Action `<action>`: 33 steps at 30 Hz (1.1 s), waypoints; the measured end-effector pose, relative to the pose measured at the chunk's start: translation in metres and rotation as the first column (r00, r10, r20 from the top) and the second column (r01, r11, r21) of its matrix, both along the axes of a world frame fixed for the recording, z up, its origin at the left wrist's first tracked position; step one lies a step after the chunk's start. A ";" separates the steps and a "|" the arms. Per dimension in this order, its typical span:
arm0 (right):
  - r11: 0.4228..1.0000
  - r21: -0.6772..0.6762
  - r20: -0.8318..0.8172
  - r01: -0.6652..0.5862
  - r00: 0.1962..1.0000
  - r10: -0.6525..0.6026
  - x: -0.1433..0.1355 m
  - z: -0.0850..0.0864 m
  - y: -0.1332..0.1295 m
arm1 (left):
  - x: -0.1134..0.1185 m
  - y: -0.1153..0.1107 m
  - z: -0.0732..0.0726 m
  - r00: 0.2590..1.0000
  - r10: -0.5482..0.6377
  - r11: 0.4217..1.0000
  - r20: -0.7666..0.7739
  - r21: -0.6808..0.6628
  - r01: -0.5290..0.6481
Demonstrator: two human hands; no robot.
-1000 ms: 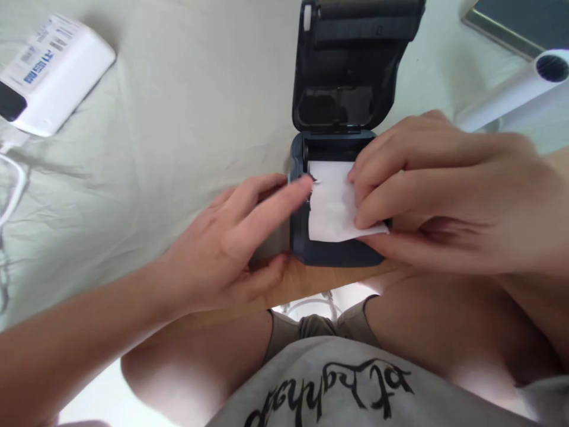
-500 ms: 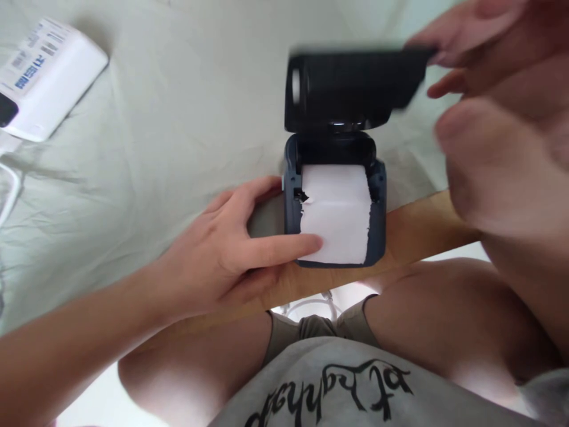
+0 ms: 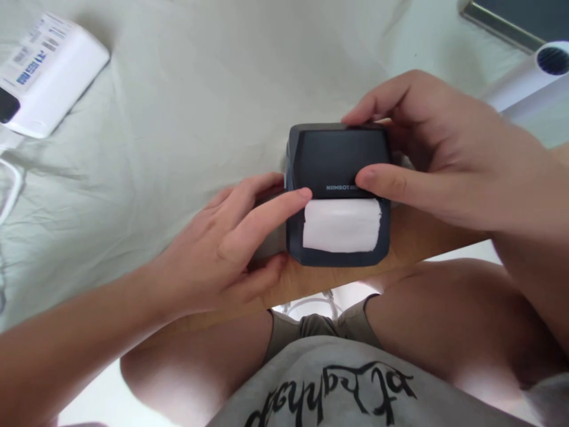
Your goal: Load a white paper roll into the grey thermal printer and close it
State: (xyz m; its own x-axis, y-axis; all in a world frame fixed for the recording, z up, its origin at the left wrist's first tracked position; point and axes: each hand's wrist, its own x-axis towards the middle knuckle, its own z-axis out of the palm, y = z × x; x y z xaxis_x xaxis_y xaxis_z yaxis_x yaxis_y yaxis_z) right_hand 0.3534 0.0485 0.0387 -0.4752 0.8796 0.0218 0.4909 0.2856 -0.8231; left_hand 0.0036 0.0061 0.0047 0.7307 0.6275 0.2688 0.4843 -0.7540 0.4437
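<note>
A small dark label printer (image 3: 338,157), marked NIIMBOT, sits near the front edge of the table with its lid down. From under the lid a strip of white paper (image 3: 342,225) comes out over the printer's front, its side edges ragged. My left hand (image 3: 240,231) grips the printer's left side, the thumb resting on the lid's lower left corner. Around the right side is my right hand (image 3: 435,148), thumb on the lid beside the lettering and fingers at the back right corner.
A white device with a printed label (image 3: 53,71) and a white cable (image 3: 13,190) lies at the left. At the upper right are a white tube-shaped object (image 3: 528,80) and a dark flat item (image 3: 524,21). A pale cloth (image 3: 133,130) covers the table, whose wooden edge (image 3: 311,279) shows.
The printer's raised lid has come down over the paper. My right hand moved down and left onto the lid, and my left thumb shifted from the paper up to the lid's corner.
</note>
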 end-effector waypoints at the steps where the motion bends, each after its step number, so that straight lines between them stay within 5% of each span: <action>1: 0.999 -0.030 0.022 -0.012 1.000 0.012 0.001 0.003 0.001 | 0.001 0.000 0.000 1.000 0.008 1.000 -0.003 0.003 -0.008; 5: 0.998 -0.062 0.090 -0.027 0.995 0.032 0.006 0.005 0.003 | 0.002 0.002 -0.002 1.000 -0.002 0.999 0.021 0.039 0.001; 9: 0.999 0.049 0.095 -0.022 0.995 0.017 0.009 -0.004 0.002 | 0.000 0.003 -0.004 0.999 0.028 1.000 -0.021 0.000 -0.028; 15: 0.950 0.277 0.173 0.147 0.964 -0.200 0.013 -0.003 -0.012 | 0.000 0.001 -0.004 0.993 0.060 0.997 -0.101 0.050 -0.055; 20: 0.998 0.051 0.138 0.020 0.990 -0.027 0.014 -0.009 -0.008 | 0.000 0.002 -0.005 0.993 0.042 0.998 -0.108 0.042 -0.038; 33: 0.982 0.145 0.236 -0.123 0.968 0.086 0.021 -0.010 -0.002 | -0.001 -0.002 0.000 0.993 0.083 0.996 -0.081 -0.014 -0.084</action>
State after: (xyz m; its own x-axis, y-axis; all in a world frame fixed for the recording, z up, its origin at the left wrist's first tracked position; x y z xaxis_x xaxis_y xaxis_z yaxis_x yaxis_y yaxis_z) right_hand 0.3739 0.0460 0.0290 -0.5728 0.8189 0.0365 0.6203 0.4621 -0.6338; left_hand 0.0021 0.0044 0.0050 0.6942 0.6915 0.1998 0.5799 -0.7017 0.4139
